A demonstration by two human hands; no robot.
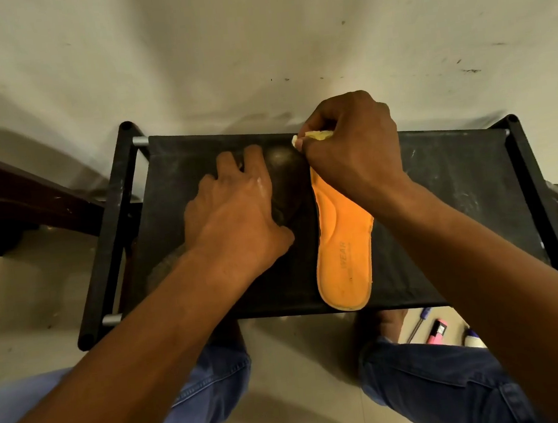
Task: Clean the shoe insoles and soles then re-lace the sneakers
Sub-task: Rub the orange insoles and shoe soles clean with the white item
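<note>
An orange insole [344, 239] lies lengthwise on the black fabric top of a low rack [457, 185], heel toward me, with "WEAR" printed near the heel. My right hand [353, 145] covers its toe end and pinches a small pale yellow sponge or cloth [314, 136] there. My left hand [236, 212] lies with spread fingers on a dark, blurry object [284, 179] just left of the insole; what that object is I cannot tell.
The rack has black side bars [108, 236] and stands against a scuffed white wall [253, 41]. A dark brown chair [11, 205] is at the left. On the floor at lower right lie a screwdriver [418, 324], a pink item [438, 330] and a white object [473, 340]. My knees in blue jeans are below.
</note>
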